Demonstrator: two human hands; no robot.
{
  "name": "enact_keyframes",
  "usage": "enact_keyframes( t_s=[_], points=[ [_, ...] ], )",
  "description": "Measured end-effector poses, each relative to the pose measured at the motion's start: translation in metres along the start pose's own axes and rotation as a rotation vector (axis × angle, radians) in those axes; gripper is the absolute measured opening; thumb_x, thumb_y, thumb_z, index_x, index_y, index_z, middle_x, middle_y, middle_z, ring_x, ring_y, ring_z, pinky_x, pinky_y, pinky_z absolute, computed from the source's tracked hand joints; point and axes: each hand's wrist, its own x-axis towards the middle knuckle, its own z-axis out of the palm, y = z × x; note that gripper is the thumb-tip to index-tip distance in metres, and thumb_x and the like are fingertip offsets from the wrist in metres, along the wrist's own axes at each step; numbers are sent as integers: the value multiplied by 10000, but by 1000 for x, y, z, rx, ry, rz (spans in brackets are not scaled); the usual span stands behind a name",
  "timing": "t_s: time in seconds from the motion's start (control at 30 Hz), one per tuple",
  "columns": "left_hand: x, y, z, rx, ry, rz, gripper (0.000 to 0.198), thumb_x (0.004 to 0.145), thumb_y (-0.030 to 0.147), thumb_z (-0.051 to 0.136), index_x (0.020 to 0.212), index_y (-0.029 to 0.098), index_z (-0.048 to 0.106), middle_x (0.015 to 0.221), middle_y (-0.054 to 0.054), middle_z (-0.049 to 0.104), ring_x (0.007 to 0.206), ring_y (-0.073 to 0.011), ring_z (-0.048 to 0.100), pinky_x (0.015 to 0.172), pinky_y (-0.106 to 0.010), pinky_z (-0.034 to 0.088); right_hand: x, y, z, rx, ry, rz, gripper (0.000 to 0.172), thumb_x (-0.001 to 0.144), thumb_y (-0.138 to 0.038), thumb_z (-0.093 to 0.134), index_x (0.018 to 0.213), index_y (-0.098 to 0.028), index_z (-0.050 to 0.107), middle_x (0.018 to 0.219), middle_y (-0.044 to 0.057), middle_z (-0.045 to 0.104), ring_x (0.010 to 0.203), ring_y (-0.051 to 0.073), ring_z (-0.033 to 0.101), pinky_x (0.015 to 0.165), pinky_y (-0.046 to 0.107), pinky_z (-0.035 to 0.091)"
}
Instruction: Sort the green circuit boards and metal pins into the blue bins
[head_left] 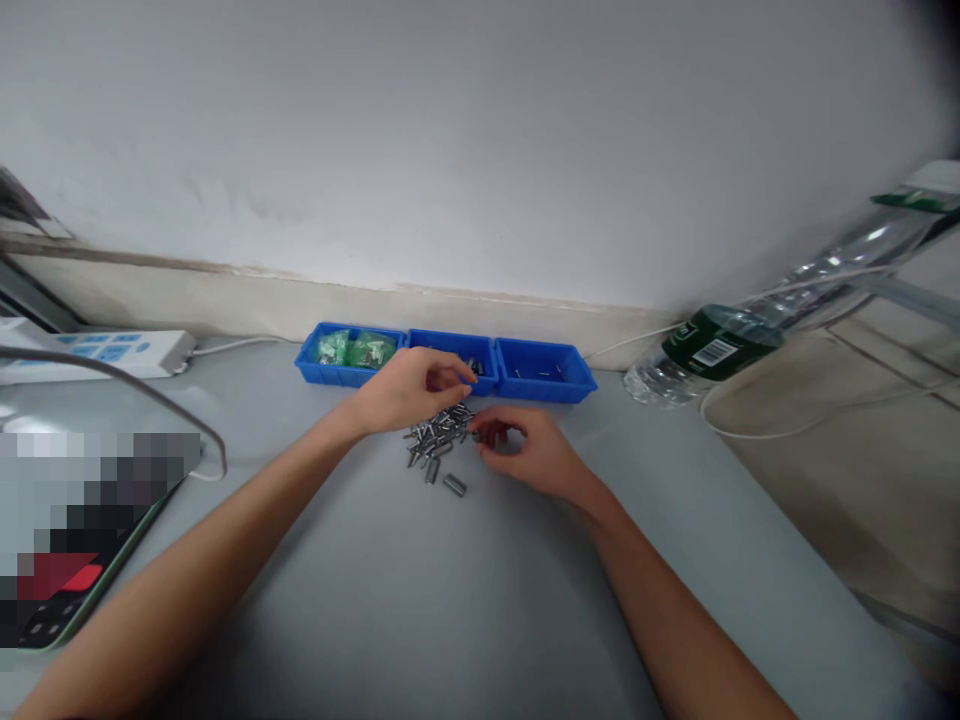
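My left hand [409,388] hovers at the front of the middle blue bin [486,384], its thumb and fingers curled close together. Whatever may be between those fingertips is too small to make out. Just right of a pile of small metal pins [439,432], my right hand [536,452] is closed in a pinch, with a small dark metal piece showing at the fingertips. Two larger metal cylinders, a front one [454,485] and one closer to the pile [433,470], lie on the grey table. Some metal parts show inside the middle bin, partly hidden by my left hand.
The left blue bin [349,376] holds green plastic packets [369,350]. A few thin pins lie in the right blue bin [546,385]. A white power strip [142,350] and a pixelated device are at left. Plastic bottles [720,345] and a white cable stand at right.
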Motion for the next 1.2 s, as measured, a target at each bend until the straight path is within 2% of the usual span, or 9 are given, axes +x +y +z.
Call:
enact_keyframes(
  t_s=[0.07,0.23,0.47,0.6,0.67,0.73,0.87,1.0,1.2],
  points=[
    [-1,1,-1,5,-41,-10,188,888,276,653,1011,197,772,756,-13,741,699,-159,670,667,-283,522,2,2,0,174,88,14,155,789,-259,764,937,-215,760,880,32,763,763,176,679,731,323,564],
    [-2,5,-2,-50,-123,-17,174,897,316,670,991,189,743,700,-9,729,636,-151,650,585,-259,479,8,5,2,474,245,112,270,730,-408,886,926,-246,796,922,40,797,841,202,745,825,378,618],
    [-1,5,0,-208,-157,-24,119,869,283,717,913,174,705,756,-31,759,697,-161,709,598,-244,517,9,6,8,573,267,155,294,685,-387,930,910,-246,803,934,43,806,875,203,757,871,381,619],
    [1,0,0,-197,-76,-5,75,840,239,728,877,173,730,781,-31,770,734,-167,734,662,-252,566,9,3,10,527,297,156,379,666,-418,929,923,-222,733,858,26,773,767,177,731,760,328,607],
    [3,-5,0,-159,26,-33,65,817,184,716,871,174,752,823,-37,786,772,-179,752,716,-268,593,7,1,8,394,244,127,350,700,-406,903,900,-210,694,814,17,738,699,158,687,684,300,574],
    [5,-11,1,-127,130,-86,123,804,134,686,884,176,768,842,-43,795,803,-194,766,757,-288,612,4,-4,4,205,94,84,269,746,-361,860,873,-201,685,808,18,716,682,147,644,656,286,536],
    [9,-21,2,-111,225,-139,246,806,114,656,1008,175,783,950,-67,812,915,-221,779,867,-337,629,-4,-13,0,-63,-163,-6,209,754,-301,837,876,-210,692,849,11,704,763,160,616,708,287,499],
    [9,-19,0,-64,221,-108,216,822,148,656,992,179,786,946,-69,810,893,-219,774,868,-349,627,-6,-16,3,-157,-235,-48,211,726,-216,823,889,-220,690,898,1,691,817,163,608,746,281,480],
    [3,-8,-5,31,76,33,148,852,251,685,941,199,791,895,-44,804,830,-209,757,774,-325,607,-3,-14,6,-166,-235,-29,187,716,-79,674,851,-208,692,770,-28,662,668,122,558,642,244,438]
  ],
)
